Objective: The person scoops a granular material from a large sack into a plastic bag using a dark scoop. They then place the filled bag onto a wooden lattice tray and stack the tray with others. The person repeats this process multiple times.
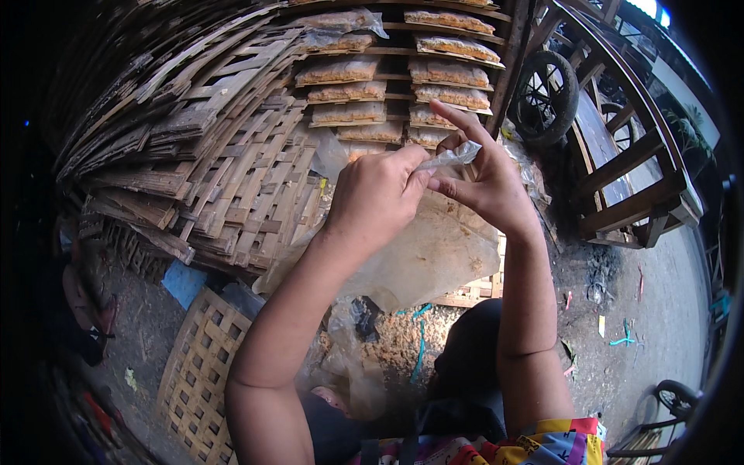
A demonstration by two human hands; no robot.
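Observation:
My left hand point(375, 189) pinches a bunched edge of thin translucent plastic film point(450, 157) between thumb and fingers. Close beside it, my right hand point(491, 174) has its thumb and forefinger spread apart, and the film's folded end lies across in front of its curled fingers. Below both hands spreads a large cloudy plastic sheet point(424, 256); whether it joins the pinched film is hidden. Part of a woven bamboo tray point(468, 292) shows beneath this sheet.
Stacked woven bamboo panels point(250, 192) lean at left. A rack ahead holds plastic-covered orange slabs point(340, 70) on boards. Another woven panel point(200, 372) lies at lower left. Crumbs point(401, 343) litter the floor. At right stand a wooden frame point(633, 197) and a spoked wheel point(546, 96).

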